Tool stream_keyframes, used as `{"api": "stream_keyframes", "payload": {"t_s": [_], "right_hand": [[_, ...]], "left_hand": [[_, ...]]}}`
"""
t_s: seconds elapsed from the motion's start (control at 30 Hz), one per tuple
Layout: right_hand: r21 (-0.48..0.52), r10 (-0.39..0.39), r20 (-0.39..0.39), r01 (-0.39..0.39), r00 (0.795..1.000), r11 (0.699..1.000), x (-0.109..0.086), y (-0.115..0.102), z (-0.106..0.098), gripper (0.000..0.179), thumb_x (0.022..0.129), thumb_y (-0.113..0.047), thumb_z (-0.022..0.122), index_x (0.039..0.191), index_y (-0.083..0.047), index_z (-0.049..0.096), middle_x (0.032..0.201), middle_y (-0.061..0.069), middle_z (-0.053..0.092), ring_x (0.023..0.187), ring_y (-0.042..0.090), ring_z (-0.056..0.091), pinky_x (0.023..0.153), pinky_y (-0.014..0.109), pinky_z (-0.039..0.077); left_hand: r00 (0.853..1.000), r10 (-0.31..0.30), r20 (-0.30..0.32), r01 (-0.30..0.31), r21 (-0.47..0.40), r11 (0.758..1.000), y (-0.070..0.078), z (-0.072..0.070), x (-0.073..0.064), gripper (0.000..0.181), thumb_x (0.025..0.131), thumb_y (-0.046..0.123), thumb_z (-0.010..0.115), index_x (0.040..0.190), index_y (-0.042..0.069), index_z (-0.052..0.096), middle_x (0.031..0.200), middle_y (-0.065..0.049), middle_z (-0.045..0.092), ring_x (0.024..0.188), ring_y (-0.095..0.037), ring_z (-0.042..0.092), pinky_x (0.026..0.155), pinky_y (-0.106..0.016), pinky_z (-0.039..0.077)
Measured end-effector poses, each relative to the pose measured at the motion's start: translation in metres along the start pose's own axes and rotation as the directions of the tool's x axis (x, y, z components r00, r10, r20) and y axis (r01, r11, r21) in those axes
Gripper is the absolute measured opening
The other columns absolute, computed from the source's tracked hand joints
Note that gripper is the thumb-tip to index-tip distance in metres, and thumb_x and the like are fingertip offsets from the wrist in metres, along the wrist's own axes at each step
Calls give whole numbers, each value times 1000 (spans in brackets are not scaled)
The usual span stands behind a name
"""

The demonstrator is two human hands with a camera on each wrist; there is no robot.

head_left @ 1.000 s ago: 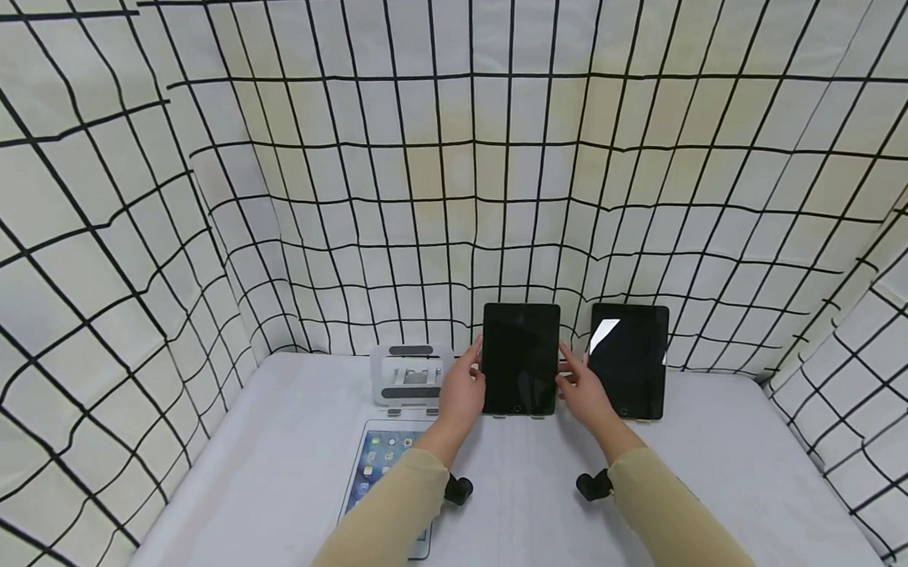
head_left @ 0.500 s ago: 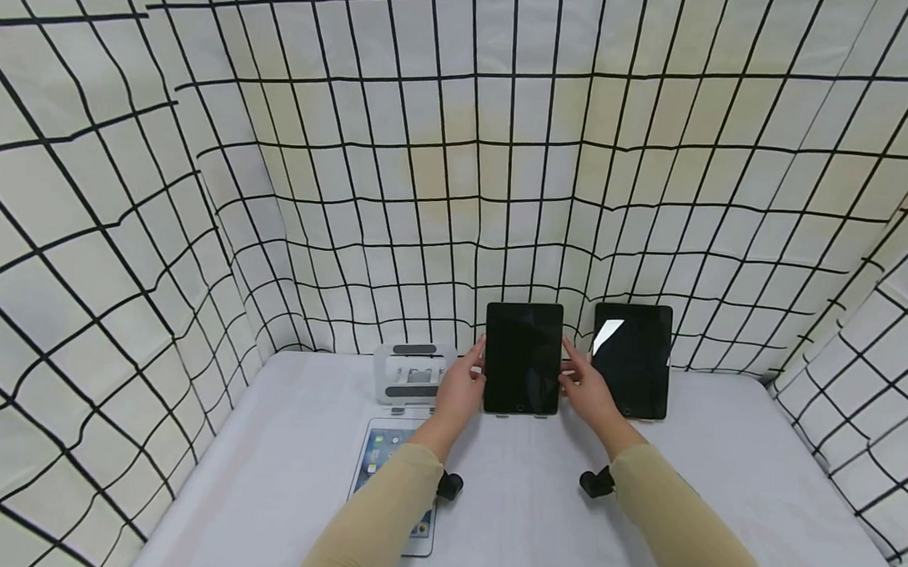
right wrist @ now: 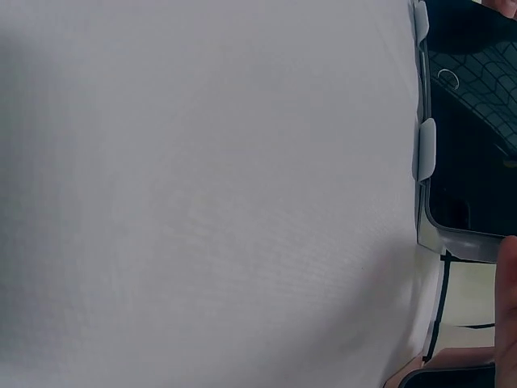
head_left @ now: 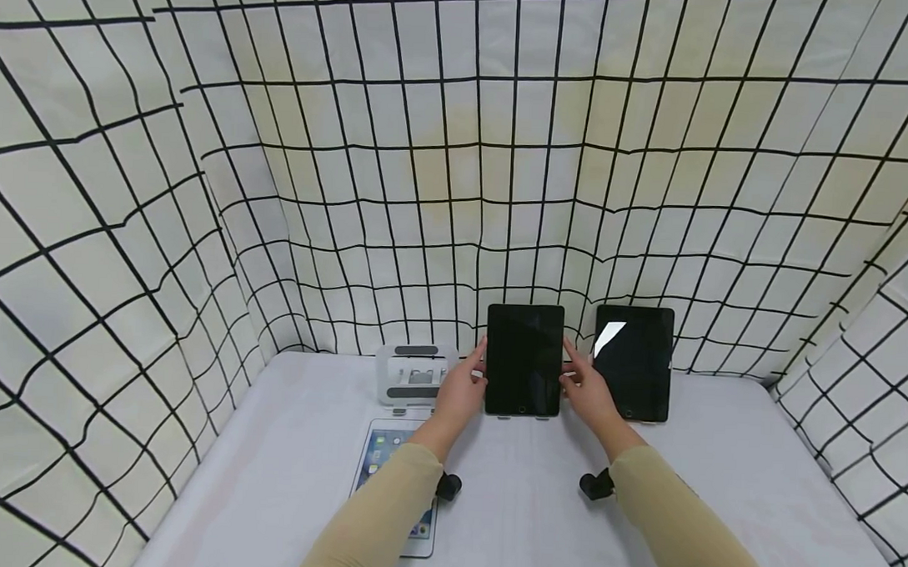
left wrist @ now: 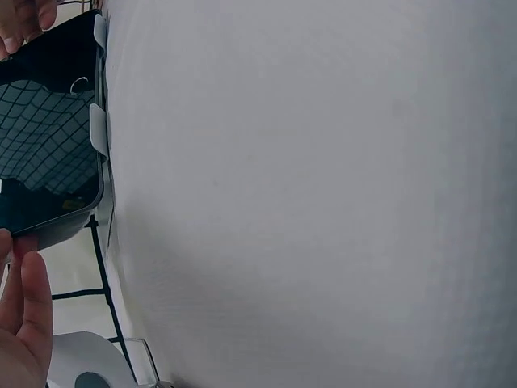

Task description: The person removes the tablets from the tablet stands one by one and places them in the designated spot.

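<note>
A black tablet (head_left: 524,359) leans upright at the back of the table, screen facing me. Its lower edge sits behind two small light lips (left wrist: 98,129) of a stand, which is otherwise hidden behind it. My left hand (head_left: 461,392) holds the tablet's left edge with thumb and fingers. On the opposite edge, my right hand (head_left: 589,395) holds it likewise, index finger reaching up along the side. In the right wrist view, a fingertip (right wrist: 506,250) meets the tablet's side near its lower corner.
Right of my hands leans a second black tablet (head_left: 633,365). A white stand (head_left: 382,373) with dark pads stands at left. In front of it lies a white tablet (head_left: 379,449) showing app icons, partly under my left sleeve. Grid-patterned cloth (head_left: 533,178) walls the white table (head_left: 521,503).
The head view has shifted slightly, moving the whole scene a little to the right. Both hands stay at the tablet's sides, and the tablet keeps its place between them.
</note>
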State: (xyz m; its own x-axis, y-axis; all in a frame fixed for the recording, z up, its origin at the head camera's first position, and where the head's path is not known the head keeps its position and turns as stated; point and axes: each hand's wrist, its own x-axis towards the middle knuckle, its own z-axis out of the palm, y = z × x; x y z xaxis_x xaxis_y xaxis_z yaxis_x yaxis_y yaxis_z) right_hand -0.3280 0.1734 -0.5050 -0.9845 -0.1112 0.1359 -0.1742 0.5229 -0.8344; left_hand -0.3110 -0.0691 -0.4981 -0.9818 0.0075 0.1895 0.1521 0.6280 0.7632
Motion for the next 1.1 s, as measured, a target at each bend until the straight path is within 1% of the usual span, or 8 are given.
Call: {"api": "stream_keyframes", "payload": {"t_s": [0.17, 0.27, 0.43, 0.5, 0.7, 0.87, 1.03, 1.1], "right_hand": [[-3, 6, -3, -6, 1000, 1000, -1, -2, 0, 76, 99, 1, 54, 158, -35, 22, 126, 20, 57, 104, 30, 62, 82, 37, 56], [-4, 0, -4, 0, 1000, 1000, -3, -4, 0, 76, 99, 2, 54, 158, -33, 22, 126, 21, 56, 105, 31, 61, 83, 38, 56], [12, 13, 0, -13, 1000, 1000, -5, -8, 0, 75, 99, 1, 54, 158, -35, 23, 126, 20, 55, 107, 30, 60, 84, 38, 55], [24, 22, -1, -22, 1000, 999, -6, -9, 0, 75, 99, 0, 54, 158, -36, 24, 127, 19, 56, 108, 29, 60, 85, 38, 55], [23, 5, -10, -5, 1000, 1000, -6, -11, -3, 75, 99, 1, 54, 158, -33, 24, 125, 21, 56, 105, 30, 61, 83, 37, 56], [38, 4, 9, -4, 1000, 999, -9, -13, -5, 75, 98, 2, 55, 158, -33, 25, 123, 20, 57, 104, 30, 62, 80, 34, 56], [64, 2, 34, -4, 999, 998, -13, -17, -8, 74, 98, 2, 55, 158, -30, 25, 121, 20, 56, 104, 30, 61, 81, 34, 56], [68, 6, 39, -9, 999, 998, -15, -19, -9, 74, 98, 1, 55, 158, -29, 25, 121, 19, 56, 104, 30, 61, 82, 35, 56]], "left_hand": [[1000, -17, 6, 17, -19, 1000, 0, -1, 0, 78, 95, -1, 60, 156, 36, 30, 117, -2, 64, 95, -17, 64, 73, -31, 51], [1000, -23, 2, 23, -36, 999, 0, -1, -1, 77, 95, -1, 59, 156, 36, 30, 118, -2, 64, 95, -17, 64, 72, -31, 51], [1000, -30, -9, 29, -40, 999, -3, 0, -1, 76, 95, 1, 59, 156, 36, 30, 118, -1, 64, 94, -16, 63, 71, -31, 50], [999, -30, -14, 29, -43, 999, -3, 0, -1, 75, 95, 1, 59, 156, 36, 31, 118, -1, 64, 94, -15, 63, 71, -31, 50], [1000, -23, -12, 22, -64, 998, -1, -2, -2, 75, 95, 1, 57, 155, 37, 31, 118, -1, 63, 93, -15, 63, 70, -31, 50], [1000, -21, 1, 21, -79, 997, 0, -5, -6, 78, 94, -1, 57, 155, 40, 30, 118, 0, 62, 93, -15, 63, 71, -30, 51], [1000, -13, 6, 14, -111, 994, 1, -9, -9, 76, 93, -2, 58, 155, 34, 33, 114, -1, 62, 92, -15, 63, 74, -32, 52], [1000, -11, 10, 12, -116, 993, 2, -11, -11, 77, 92, -2, 59, 155, 35, 33, 113, -2, 62, 92, -16, 63, 75, -33, 52]]}}
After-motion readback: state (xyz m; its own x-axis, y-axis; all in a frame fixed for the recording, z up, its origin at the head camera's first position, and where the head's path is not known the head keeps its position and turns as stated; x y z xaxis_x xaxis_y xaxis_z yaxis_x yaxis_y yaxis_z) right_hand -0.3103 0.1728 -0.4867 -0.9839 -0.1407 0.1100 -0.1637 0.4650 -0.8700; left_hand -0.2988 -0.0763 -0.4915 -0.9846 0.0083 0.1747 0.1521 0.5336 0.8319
